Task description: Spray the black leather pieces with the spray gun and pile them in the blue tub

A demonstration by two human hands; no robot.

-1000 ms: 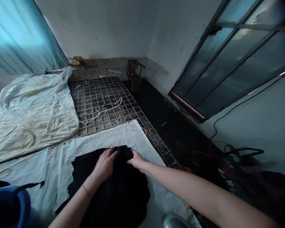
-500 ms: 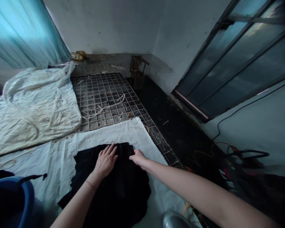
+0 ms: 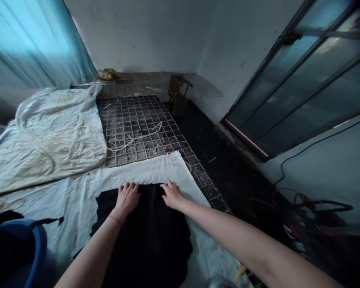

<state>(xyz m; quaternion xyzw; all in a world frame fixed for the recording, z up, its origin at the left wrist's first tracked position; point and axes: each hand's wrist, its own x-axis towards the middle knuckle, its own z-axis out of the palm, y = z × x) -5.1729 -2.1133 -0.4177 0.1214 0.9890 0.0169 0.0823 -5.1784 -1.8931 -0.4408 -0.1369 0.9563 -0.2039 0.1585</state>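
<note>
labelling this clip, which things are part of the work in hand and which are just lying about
In hand: black cloth, left hand and right hand flat on it, white sheet under it.
Lying about: crumpled sheet, wire grid, cord scraps, blue tub, cables.

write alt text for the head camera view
The person's left hand and right hand lie flat on the far edge of a black cloth spread over a white sheet. Beyond it is a wire grid strewn with string.
</note>
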